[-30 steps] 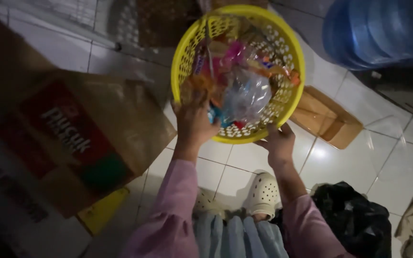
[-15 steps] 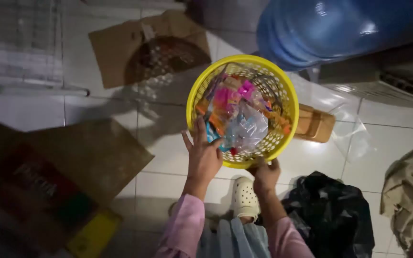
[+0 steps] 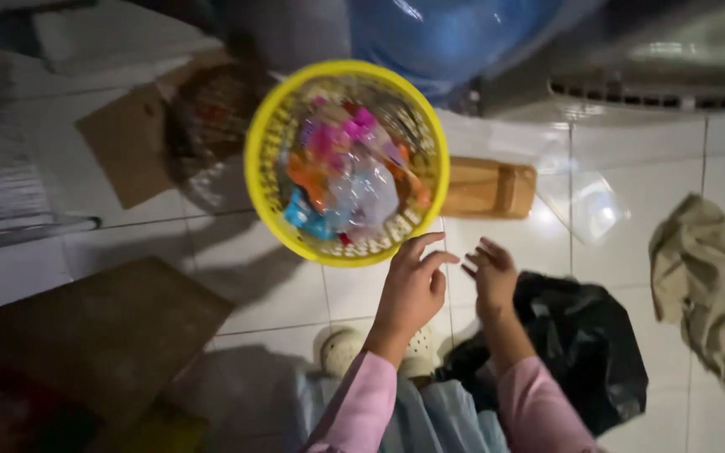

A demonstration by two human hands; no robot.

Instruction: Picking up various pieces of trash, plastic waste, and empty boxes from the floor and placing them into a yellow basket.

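while the yellow basket [image 3: 266,147] of bright packets sits on the floor, both the left hand [image 3: 409,288] and right hand [image 3: 493,278] are released, fingers spread, just beside its rim.

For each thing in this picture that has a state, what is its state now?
yellow basket: on the floor, full of colourful packets
left hand: open, empty, near the basket rim
right hand: open, empty
black bag: crumpled on the floor
beige cloth: crumpled
cardboard sheet: lying flat
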